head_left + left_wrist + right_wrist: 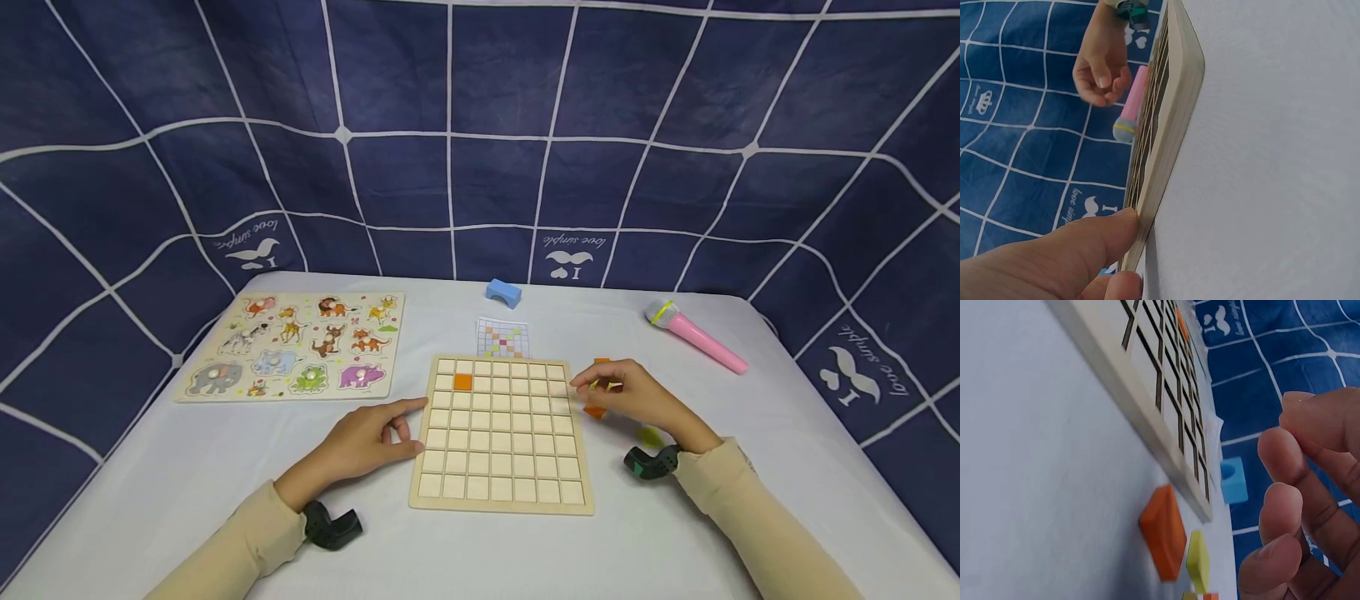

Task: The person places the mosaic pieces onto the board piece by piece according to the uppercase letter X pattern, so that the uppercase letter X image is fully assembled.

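Board [501,442] lies between both hands [366,439] [633,393], the left touching its edge

Possibly a home — toy microphone [701,339], animal puzzle [306,353], checked backdrop [495,183].

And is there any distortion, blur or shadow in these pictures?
Head view: the blue cloth's white lines bow; left wrist: narrow grey shadow beside the board, low in frame; right wrist: soft shadow beside the nearest orange block, board's near end slightly blurred.
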The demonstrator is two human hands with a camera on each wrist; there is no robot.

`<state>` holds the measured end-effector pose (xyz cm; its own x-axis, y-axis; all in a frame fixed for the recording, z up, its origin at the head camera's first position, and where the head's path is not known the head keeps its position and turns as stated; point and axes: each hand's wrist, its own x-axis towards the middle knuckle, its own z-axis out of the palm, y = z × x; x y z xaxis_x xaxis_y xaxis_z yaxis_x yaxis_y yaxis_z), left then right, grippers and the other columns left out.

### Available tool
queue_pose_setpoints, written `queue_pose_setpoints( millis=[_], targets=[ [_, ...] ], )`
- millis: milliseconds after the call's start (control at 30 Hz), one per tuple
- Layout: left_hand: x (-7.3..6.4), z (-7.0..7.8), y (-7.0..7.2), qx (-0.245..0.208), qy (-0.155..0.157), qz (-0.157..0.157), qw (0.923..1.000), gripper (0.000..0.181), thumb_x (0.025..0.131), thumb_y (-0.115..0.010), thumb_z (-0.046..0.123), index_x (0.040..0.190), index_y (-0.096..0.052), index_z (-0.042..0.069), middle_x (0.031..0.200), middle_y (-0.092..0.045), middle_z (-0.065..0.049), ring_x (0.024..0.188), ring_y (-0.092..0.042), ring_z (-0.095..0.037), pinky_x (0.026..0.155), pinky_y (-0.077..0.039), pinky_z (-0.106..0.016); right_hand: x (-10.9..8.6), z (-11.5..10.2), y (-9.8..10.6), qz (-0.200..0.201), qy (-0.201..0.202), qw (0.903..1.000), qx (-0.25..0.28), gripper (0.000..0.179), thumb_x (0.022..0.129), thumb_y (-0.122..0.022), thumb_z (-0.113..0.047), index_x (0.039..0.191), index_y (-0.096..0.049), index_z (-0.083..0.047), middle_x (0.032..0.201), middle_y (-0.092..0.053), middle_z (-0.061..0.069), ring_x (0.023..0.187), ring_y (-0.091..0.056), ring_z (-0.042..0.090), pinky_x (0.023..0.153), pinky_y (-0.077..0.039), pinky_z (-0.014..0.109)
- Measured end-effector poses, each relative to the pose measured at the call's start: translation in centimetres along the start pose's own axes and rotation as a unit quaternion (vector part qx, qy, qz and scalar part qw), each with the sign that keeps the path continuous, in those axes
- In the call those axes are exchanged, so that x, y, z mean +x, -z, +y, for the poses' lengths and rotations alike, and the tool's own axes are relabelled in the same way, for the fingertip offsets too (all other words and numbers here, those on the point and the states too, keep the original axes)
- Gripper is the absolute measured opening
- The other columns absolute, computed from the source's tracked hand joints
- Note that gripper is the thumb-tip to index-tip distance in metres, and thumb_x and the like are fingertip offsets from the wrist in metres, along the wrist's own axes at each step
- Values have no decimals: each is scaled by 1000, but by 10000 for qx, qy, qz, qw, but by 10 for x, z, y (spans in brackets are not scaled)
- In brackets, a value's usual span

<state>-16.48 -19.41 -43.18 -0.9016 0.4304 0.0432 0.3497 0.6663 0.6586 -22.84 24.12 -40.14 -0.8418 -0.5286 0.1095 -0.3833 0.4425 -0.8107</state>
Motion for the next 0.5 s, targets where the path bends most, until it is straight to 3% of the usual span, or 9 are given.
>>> queue_pose_setpoints(
  millis=[500],
  targets=[
    [0, 1, 0, 4, -1, 5, 10000, 63, 94, -85, 30, 148, -65, 4, 86, -60, 14, 65, -48, -3, 59, -40, -26, -37, 13, 26, -148, 13, 9999, -73, 16, 96, -78, 1, 112, -79, 3, 101, -77, 9, 77, -57, 12, 68, -48, 23]
  ],
)
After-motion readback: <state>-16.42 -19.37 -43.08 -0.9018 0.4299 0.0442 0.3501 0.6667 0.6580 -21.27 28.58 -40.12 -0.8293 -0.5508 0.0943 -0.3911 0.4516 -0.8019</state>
